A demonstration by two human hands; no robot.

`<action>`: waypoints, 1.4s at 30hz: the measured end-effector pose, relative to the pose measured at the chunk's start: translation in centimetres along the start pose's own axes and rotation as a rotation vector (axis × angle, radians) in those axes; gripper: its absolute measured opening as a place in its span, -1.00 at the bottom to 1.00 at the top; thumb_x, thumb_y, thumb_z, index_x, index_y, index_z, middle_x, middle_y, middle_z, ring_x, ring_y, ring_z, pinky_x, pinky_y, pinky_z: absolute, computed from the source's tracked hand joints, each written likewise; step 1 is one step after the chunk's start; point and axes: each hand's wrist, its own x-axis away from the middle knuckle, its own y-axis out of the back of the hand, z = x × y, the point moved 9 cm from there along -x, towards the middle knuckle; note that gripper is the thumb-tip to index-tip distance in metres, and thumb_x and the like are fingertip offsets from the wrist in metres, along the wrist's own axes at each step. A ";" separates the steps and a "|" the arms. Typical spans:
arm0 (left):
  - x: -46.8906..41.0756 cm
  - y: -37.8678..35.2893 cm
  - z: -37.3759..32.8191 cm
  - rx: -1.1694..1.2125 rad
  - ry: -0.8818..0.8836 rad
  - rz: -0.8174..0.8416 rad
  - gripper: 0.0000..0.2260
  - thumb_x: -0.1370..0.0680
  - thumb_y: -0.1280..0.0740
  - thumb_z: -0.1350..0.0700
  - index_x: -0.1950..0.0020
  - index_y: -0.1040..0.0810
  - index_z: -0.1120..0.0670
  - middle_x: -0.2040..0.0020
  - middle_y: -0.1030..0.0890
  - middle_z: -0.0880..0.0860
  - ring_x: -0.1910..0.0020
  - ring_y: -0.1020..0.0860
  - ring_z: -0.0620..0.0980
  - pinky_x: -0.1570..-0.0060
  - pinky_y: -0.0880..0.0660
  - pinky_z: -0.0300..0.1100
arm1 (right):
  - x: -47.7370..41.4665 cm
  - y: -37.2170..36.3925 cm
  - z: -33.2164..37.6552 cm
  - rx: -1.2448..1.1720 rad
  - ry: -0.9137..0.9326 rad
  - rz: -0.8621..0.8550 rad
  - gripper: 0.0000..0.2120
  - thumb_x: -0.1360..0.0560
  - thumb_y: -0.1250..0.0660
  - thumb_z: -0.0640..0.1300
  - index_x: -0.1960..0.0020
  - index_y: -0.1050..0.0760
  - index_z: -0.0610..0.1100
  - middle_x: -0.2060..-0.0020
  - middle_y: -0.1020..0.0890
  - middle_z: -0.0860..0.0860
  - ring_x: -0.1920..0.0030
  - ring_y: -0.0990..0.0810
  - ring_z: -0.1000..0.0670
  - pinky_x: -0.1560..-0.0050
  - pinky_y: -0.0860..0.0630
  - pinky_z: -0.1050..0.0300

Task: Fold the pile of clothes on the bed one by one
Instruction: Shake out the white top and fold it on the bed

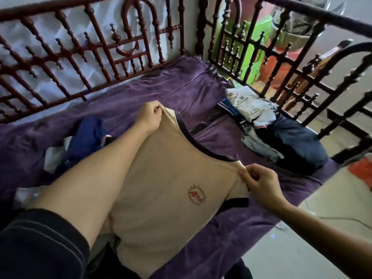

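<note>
dark sleeve (40,244), nearest, at lower left; bare forearm beyond it, ending in left hand (150,115), fingers curled, pinching one shoulder of the cream t-shirt (161,188). right hand (261,182), fingers likewise curled, pinching the other shoulder just beside the dark neck trim (201,146). t-shirt held stretched between both hands above the near edge of the bed (141,93), hem hanging toward the person, lowest part out of view. step in hand, by judgement: spreading out for the first fold. to do well: keep both pinches level, lay flat on the purple cover toward the middle, smooth before turning sleeves inward. appearance: cream cloth, soft, lightly creased; dark band at neck and sleeve cuff; small red spiky print (197,195) on chest. heap of clothes (271,127) near the far right corner by the railing (100,57); blue garment (86,135) toward the left edge.
</note>
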 end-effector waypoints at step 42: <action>16.0 -20.4 34.5 -0.656 1.074 0.113 -0.69 -0.54 -0.27 0.21 -0.29 -0.50 0.13 -0.20 -0.50 0.28 -0.15 -0.48 0.29 -0.02 -0.43 0.05 | -32.6 -25.1 -22.5 0.931 0.489 0.681 -0.73 -0.52 -0.27 0.01 -0.16 -0.56 -0.06 -0.09 -0.60 -0.17 -0.09 -0.55 -0.25 -0.05 -0.44 -0.07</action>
